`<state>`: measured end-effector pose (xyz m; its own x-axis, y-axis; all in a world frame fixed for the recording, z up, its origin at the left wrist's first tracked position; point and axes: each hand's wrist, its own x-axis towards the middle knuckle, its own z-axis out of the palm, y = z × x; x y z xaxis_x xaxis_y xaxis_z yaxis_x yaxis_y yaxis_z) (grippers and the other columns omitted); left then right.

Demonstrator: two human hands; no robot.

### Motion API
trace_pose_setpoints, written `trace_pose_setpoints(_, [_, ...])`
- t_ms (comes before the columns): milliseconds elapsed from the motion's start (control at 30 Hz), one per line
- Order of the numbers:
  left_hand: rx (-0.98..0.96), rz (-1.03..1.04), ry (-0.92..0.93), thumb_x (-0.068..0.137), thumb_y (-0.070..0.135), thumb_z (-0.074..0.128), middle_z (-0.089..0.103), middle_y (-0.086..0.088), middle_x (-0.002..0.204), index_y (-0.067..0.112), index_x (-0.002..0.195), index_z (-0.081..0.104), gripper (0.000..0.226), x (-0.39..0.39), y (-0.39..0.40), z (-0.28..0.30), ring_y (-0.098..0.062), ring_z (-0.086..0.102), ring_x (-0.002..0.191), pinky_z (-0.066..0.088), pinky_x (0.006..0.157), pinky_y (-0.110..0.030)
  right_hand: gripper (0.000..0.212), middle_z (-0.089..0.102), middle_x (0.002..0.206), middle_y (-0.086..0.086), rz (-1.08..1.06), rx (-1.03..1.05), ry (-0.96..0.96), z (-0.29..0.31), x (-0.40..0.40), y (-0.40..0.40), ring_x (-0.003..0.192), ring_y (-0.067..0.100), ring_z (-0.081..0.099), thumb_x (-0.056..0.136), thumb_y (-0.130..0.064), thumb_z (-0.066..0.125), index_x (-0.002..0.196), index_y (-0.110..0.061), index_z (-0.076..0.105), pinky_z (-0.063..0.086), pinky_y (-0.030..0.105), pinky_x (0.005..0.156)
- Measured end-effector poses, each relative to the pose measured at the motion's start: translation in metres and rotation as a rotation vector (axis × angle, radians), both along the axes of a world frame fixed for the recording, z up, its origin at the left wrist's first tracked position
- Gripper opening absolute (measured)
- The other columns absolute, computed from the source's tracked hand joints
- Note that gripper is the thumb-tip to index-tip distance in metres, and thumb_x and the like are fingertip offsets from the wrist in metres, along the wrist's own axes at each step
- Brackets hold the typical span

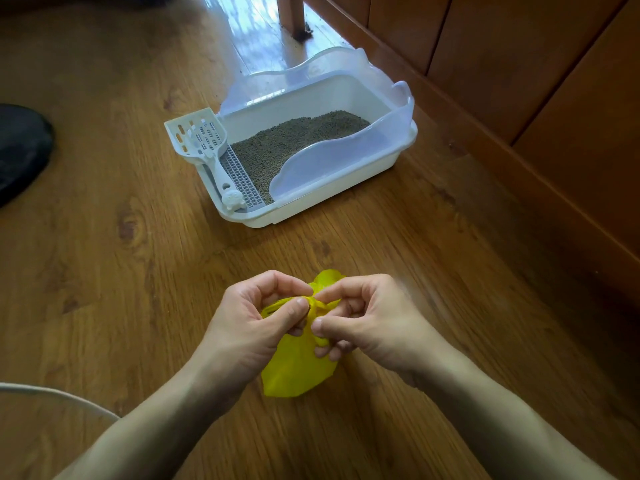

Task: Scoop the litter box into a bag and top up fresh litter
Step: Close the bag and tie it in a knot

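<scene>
Both hands, left (249,320) and right (367,320), pinch a yellow bag (298,368); the litter box (311,140) lies ahead, scoop (201,140) nearer the left.

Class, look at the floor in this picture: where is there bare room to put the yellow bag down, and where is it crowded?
Bare wood floor lies between the litter box and the hands, and left of the left hand. It is crowded where the scoop sits on the box's left edge, and where both hands, the right hand too, pinch the yellow bag.
</scene>
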<state>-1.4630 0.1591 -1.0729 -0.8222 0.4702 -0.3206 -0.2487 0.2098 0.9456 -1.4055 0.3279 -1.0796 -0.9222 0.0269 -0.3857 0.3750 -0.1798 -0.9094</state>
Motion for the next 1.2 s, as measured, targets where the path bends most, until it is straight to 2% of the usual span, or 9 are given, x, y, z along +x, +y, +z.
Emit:
trace_pose_setpoints(133, [-0.043, -0.049, 0.115, 0.087, 0.02, 0.075, 0.073, -0.007, 0.087, 0.018, 0.09, 0.074, 0.003, 0.002, 0.002, 0.002, -0.023, 0.067, 0.077, 0.057, 0.074, -0.038, 0.023, 0.067, 0.06, 0.014, 0.028, 0.036, 0.013, -0.001, -0.001, 0.002, 0.049, 0.023, 0.065, 0.077, 0.004, 0.077, 0.09, 0.01, 0.059, 0.051, 0.029, 0.045])
trace_pose_setpoints(267, [-0.108, -0.082, 0.234, 0.078, 0.032, 0.07, 0.073, -0.001, 0.086, 0.026, 0.087, 0.074, 0.011, 0.0, 0.002, 0.001, -0.017, 0.07, 0.08, 0.059, 0.075, -0.042, 0.022, 0.063, 0.056, 0.011, 0.061, 0.143, 0.026, -0.002, 0.001, 0.005, 0.044, 0.022, 0.06, 0.078, -0.006, 0.08, 0.08, 0.003, 0.06, 0.042, 0.022, 0.039])
trace_pose_setpoints(433, [-0.169, -0.146, 0.388, 0.083, 0.031, 0.066, 0.07, 0.002, 0.082, 0.028, 0.089, 0.072, 0.008, -0.001, -0.001, -0.002, -0.018, 0.067, 0.078, 0.058, 0.069, -0.045, 0.026, 0.055, 0.053, -0.001, 0.081, 0.52, 0.141, -0.008, 0.003, 0.004, 0.048, 0.007, 0.05, 0.077, -0.029, 0.078, 0.07, -0.011, 0.061, 0.041, 0.028, 0.046])
trace_pose_setpoints(667, [-0.25, -0.157, 0.58, 0.089, 0.033, 0.06, 0.064, 0.008, 0.08, 0.028, 0.092, 0.065, 0.007, 0.001, 0.0, -0.006, -0.017, 0.063, 0.076, 0.051, 0.06, -0.026, 0.02, 0.048, 0.051, -0.005, -0.035, 0.655, 0.25, -0.014, 0.005, -0.005, 0.046, 0.006, 0.044, 0.079, -0.027, 0.072, 0.069, -0.018, 0.057, 0.034, 0.022, 0.046])
trace_pose_setpoints(767, [-0.243, -0.157, 0.561, 0.089, 0.033, 0.061, 0.061, 0.009, 0.078, 0.028, 0.092, 0.064, 0.006, 0.001, 0.001, -0.01, -0.015, 0.06, 0.07, 0.049, 0.059, -0.023, 0.018, 0.054, 0.066, -0.006, -0.097, 0.692, 0.258, -0.017, 0.004, -0.004, 0.06, 0.009, 0.054, 0.078, -0.029, 0.075, 0.072, -0.021, 0.06, 0.038, 0.021, 0.05])
trace_pose_setpoints(867, [-0.184, -0.169, 0.455, 0.088, 0.032, 0.063, 0.061, 0.003, 0.075, 0.026, 0.094, 0.065, 0.009, 0.003, 0.001, -0.014, -0.018, 0.059, 0.065, 0.053, 0.058, -0.041, 0.014, 0.061, 0.076, -0.007, -0.11, 0.668, 0.268, -0.02, 0.003, -0.002, 0.074, 0.011, 0.061, 0.077, -0.023, 0.077, 0.074, -0.021, 0.063, 0.041, 0.015, 0.057])
trace_pose_setpoints(933, [-0.136, -0.167, 0.374, 0.087, 0.032, 0.064, 0.063, -0.004, 0.074, 0.026, 0.093, 0.066, 0.009, 0.003, 0.001, -0.015, -0.023, 0.06, 0.064, 0.054, 0.058, -0.046, 0.015, 0.063, 0.07, -0.007, -0.114, 0.62, 0.272, -0.019, 0.004, -0.002, 0.068, 0.009, 0.061, 0.079, -0.019, 0.076, 0.072, -0.018, 0.063, 0.04, 0.014, 0.055])
trace_pose_setpoints(1100, [-0.05, -0.154, 0.221, 0.083, 0.028, 0.066, 0.066, -0.011, 0.074, 0.022, 0.092, 0.067, 0.01, 0.005, 0.004, -0.013, -0.02, 0.061, 0.063, 0.052, 0.058, -0.035, 0.017, 0.059, 0.061, -0.003, -0.101, 0.663, 0.293, -0.018, 0.006, -0.003, 0.055, 0.013, 0.055, 0.08, -0.019, 0.072, 0.07, -0.019, 0.059, 0.04, 0.021, 0.047])
trace_pose_setpoints(1200, [-0.017, -0.177, 0.174, 0.081, 0.025, 0.07, 0.067, -0.014, 0.078, 0.022, 0.095, 0.067, 0.014, 0.009, 0.006, -0.013, -0.027, 0.063, 0.067, 0.054, 0.061, -0.045, 0.017, 0.052, 0.055, -0.005, -0.092, 0.759, 0.291, -0.02, 0.006, -0.003, 0.05, 0.013, 0.049, 0.076, -0.015, 0.068, 0.071, -0.018, 0.052, 0.036, 0.021, 0.044])
